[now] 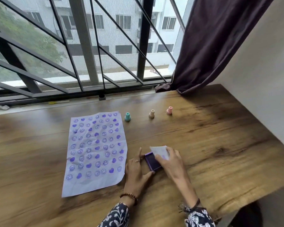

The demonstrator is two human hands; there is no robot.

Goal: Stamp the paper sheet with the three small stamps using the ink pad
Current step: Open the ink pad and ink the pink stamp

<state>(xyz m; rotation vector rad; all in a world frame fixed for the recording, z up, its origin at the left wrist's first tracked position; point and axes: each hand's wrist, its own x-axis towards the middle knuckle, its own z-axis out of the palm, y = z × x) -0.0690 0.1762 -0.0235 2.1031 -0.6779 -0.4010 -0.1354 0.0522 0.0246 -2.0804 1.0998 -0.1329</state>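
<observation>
A crumpled paper sheet covered in purple smiley and heart prints lies on the wooden table. Beyond it stand three small stamps in a row: teal, beige and pink. To the right of the sheet sits a purple ink pad with its inked face showing. My left hand steadies the pad's left side with thumb and forefinger. My right hand holds the pad's pale lid, tilted over the pad's right side.
A barred window with a sill runs along the table's far edge. A dark curtain hangs at the back right and rests on the table corner. A white wall bounds the right side. A yellow pen lies on the sill.
</observation>
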